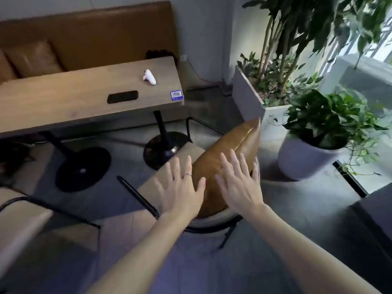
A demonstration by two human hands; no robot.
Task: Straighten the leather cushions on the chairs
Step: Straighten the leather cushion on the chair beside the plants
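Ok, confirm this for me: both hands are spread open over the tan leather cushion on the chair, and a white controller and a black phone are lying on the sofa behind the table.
One thing is wrong. The white controller and black phone lie on the wooden table, not on the sofa behind it, as the head view shows. The rest holds: the left hand and right hand are spread open over the tan leather cushion on the chair.

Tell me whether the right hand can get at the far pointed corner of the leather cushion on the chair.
Probably yes. The right hand lies open over the leather cushion, and nothing stands between it and the raised corner. The potted plant is off to the side, apart from the cushion.
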